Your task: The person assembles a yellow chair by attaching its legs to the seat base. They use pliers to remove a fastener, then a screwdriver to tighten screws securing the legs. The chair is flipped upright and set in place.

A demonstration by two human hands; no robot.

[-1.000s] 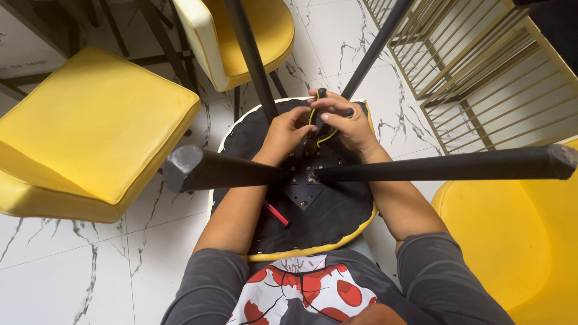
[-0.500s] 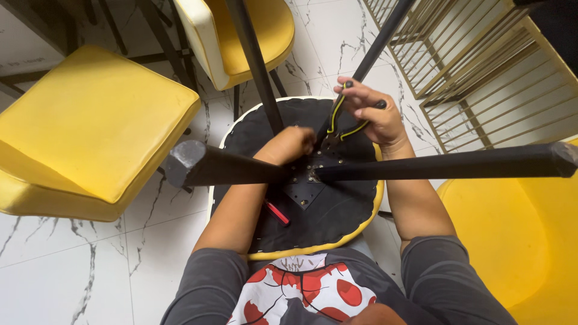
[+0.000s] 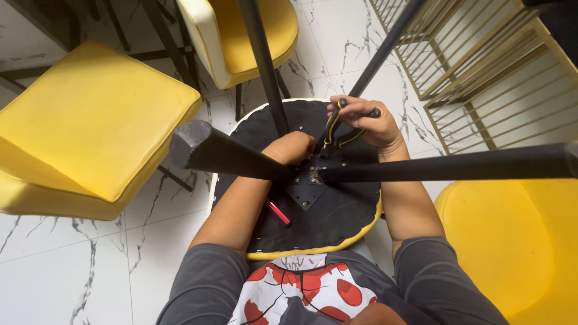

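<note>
While upturned, black chair w/ yellow trim shows 4 legs.

Single head-worn camera is looking steeply down from above my chest, close over the upturned stool base, its legs rising toward the lens. Marble floor is filling the frame's lower-left corner.

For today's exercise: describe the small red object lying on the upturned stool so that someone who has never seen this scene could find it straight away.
Start at the upturned round stool, its black underside edged in yellow, resting against the person's lap with black legs pointing up. On that black underside, just beside the left forearm and below the central metal bracket, lies a short red stick-like object. It is the only red item on the black surface.
</note>
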